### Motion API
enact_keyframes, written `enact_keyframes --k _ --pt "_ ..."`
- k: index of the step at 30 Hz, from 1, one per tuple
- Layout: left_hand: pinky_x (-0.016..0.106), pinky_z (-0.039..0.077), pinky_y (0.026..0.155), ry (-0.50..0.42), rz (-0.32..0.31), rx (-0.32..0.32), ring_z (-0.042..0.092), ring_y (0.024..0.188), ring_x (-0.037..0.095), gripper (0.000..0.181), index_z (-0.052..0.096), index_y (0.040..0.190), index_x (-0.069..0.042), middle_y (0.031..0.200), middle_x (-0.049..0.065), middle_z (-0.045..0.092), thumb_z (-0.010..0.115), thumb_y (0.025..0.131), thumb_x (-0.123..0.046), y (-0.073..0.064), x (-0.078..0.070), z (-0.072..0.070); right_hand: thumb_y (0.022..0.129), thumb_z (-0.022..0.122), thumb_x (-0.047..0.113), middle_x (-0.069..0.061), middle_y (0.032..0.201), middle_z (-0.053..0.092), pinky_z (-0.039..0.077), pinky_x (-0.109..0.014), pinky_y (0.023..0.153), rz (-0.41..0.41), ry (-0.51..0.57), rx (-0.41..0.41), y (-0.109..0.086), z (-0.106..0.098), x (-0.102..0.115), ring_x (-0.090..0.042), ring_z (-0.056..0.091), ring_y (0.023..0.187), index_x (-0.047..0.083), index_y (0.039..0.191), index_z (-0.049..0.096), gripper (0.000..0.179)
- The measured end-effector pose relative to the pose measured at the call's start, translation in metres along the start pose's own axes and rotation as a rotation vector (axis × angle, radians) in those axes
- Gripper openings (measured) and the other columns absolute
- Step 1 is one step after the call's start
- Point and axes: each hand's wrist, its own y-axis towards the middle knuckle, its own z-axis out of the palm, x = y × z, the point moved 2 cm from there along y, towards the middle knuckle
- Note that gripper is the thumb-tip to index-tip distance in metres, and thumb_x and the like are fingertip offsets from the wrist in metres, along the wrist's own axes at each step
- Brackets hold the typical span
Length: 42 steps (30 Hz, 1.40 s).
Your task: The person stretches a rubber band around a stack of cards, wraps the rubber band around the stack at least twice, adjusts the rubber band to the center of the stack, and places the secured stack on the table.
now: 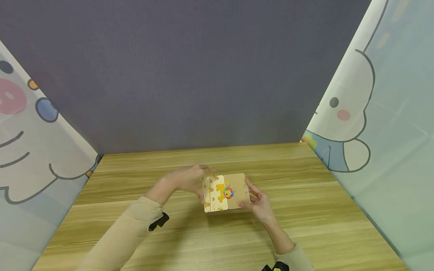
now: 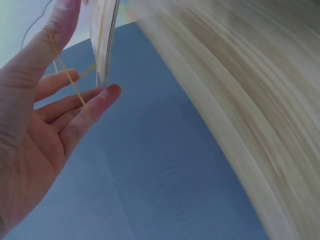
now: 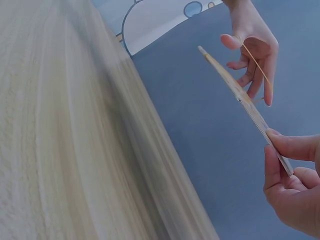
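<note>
A small notebook [image 1: 237, 182] with a tan and cream cover and a yellow cartoon bear is held up above the wooden table. My right hand [image 1: 262, 207] pinches its right end between thumb and fingers. At the other end, my left hand [image 1: 188, 178] has thumb and fingers spread apart. A thin yellow rubber band [image 2: 70, 80] stretches from the left thumb to the fingers. In the right wrist view the notebook [image 3: 240, 100] appears edge-on, and the stretched band [image 3: 257, 65] spans the left hand beyond it.
The wood-grain table [image 1: 322, 210] lies below both hands. A dark grey-blue panel [image 1: 203, 75] rises behind its far edge. Cloths printed with cartoon animals hang on the left [image 1: 40, 162] and right [image 1: 400, 158].
</note>
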Motion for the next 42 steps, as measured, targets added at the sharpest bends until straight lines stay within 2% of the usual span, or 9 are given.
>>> enact_keyframes --k 7,14,20,23,26,29,33,37,42 --pt "0.032 0.041 0.092 -0.114 0.046 -0.117 0.046 0.113 0.022 0.106 0.036 0.134 -0.003 0.129 0.012 0.046 0.078 0.048 -0.050 -0.007 -0.008 -0.001 0.069 0.063 -0.018 -0.024 0.123 0.039 0.049 -0.032 0.079 -0.008 0.085 -0.029 -0.006 0.001 0.008 -0.028 0.053 0.101 0.005 0.139 0.025 0.083" --pt "0.021 0.048 0.075 -0.339 0.056 -0.222 0.055 0.086 0.010 0.106 0.033 0.136 -0.007 0.134 0.005 0.040 0.084 0.049 -0.039 -0.014 -0.013 -0.002 0.071 0.060 -0.019 -0.023 0.126 0.037 0.049 -0.029 0.078 -0.038 0.162 -0.034 -0.011 0.003 0.014 -0.022 0.055 0.099 0.004 0.140 0.021 0.083" --pt "0.022 0.047 0.079 -0.478 0.132 -0.327 0.050 0.105 0.015 0.111 0.029 0.138 -0.007 0.137 0.005 0.037 0.085 0.047 -0.035 -0.019 -0.015 0.001 0.074 0.058 -0.016 -0.007 0.117 0.049 0.051 -0.021 0.066 -0.088 0.234 -0.001 -0.015 0.005 0.016 -0.018 0.058 0.090 0.004 0.141 0.016 0.082" --pt "0.026 0.047 0.082 -0.532 0.167 -0.345 0.042 0.115 0.019 0.115 0.025 0.140 -0.010 0.138 0.005 0.034 0.086 0.044 -0.030 -0.022 -0.018 0.003 0.075 0.057 -0.016 -0.003 0.110 0.054 0.051 -0.019 0.063 -0.101 0.278 0.006 -0.017 0.004 0.016 -0.016 0.060 0.083 0.004 0.141 0.014 0.081" --pt "0.033 0.043 0.089 -0.538 0.165 -0.314 0.031 0.124 0.022 0.123 0.017 0.142 -0.016 0.142 0.006 0.025 0.086 0.043 -0.031 -0.024 -0.022 0.006 0.075 0.056 -0.018 -0.003 0.107 0.056 0.051 -0.018 0.061 -0.100 0.310 -0.003 -0.017 0.003 0.017 -0.015 0.060 0.080 0.004 0.141 0.014 0.081" --pt "0.042 0.036 0.095 -0.501 0.152 -0.279 0.023 0.128 0.024 0.127 0.008 0.144 -0.020 0.144 0.007 0.016 0.084 0.043 -0.037 -0.026 -0.026 0.007 0.075 0.055 -0.019 -0.004 0.106 0.057 0.051 -0.018 0.060 -0.094 0.324 -0.005 -0.017 0.003 0.018 -0.015 0.060 0.080 0.003 0.141 0.014 0.080" --pt "0.048 0.031 0.098 -0.417 0.165 -0.298 0.023 0.128 0.027 0.128 0.004 0.143 -0.016 0.143 0.013 0.015 0.081 0.045 -0.043 -0.025 -0.030 0.008 0.076 0.054 -0.019 -0.005 0.106 0.057 0.051 -0.018 0.060 -0.078 0.341 -0.003 -0.017 0.004 0.019 -0.015 0.060 0.079 0.003 0.141 0.013 0.080" --pt "0.047 0.033 0.096 -0.358 0.178 -0.355 0.026 0.126 0.026 0.121 0.012 0.143 -0.011 0.140 0.014 0.019 0.082 0.048 -0.040 -0.023 -0.031 0.010 0.075 0.054 -0.019 -0.004 0.107 0.056 0.051 -0.018 0.061 -0.065 0.343 -0.009 -0.017 0.005 0.020 -0.015 0.060 0.080 0.004 0.141 0.013 0.080" --pt "0.044 0.040 0.091 -0.359 0.135 -0.402 0.028 0.123 0.024 0.103 0.026 0.140 -0.016 0.139 0.010 0.019 0.083 0.056 -0.035 -0.024 -0.033 0.013 0.075 0.055 -0.018 -0.004 0.110 0.055 0.051 -0.019 0.061 -0.070 0.350 -0.007 -0.015 0.004 0.022 -0.016 0.060 0.082 0.007 0.141 0.015 0.081"
